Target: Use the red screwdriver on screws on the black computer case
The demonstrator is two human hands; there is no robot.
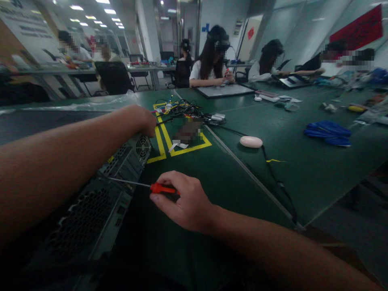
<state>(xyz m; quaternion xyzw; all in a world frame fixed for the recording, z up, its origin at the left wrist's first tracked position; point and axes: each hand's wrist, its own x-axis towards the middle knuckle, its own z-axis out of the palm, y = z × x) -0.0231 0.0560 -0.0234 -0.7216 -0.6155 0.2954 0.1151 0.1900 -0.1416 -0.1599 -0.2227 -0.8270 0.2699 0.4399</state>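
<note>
My right hand is closed around the red and black handle of a screwdriver. Its long thin metal shaft points left, and the tip reaches the rear panel of a desktop computer case. Whether the tip sits in a screw is too dark to make out. The case lies at the left, with honeycomb vents and a round fan grille facing me. My left arm stretches across the case, and my left hand is at its far corner, above the fan grille. Its fingers point down and are mostly hidden.
Tangled cables and a dark blurred item lie by yellow tape on the green table. A pale oval object, a black cord and blue cloth are to the right. People sit across the table.
</note>
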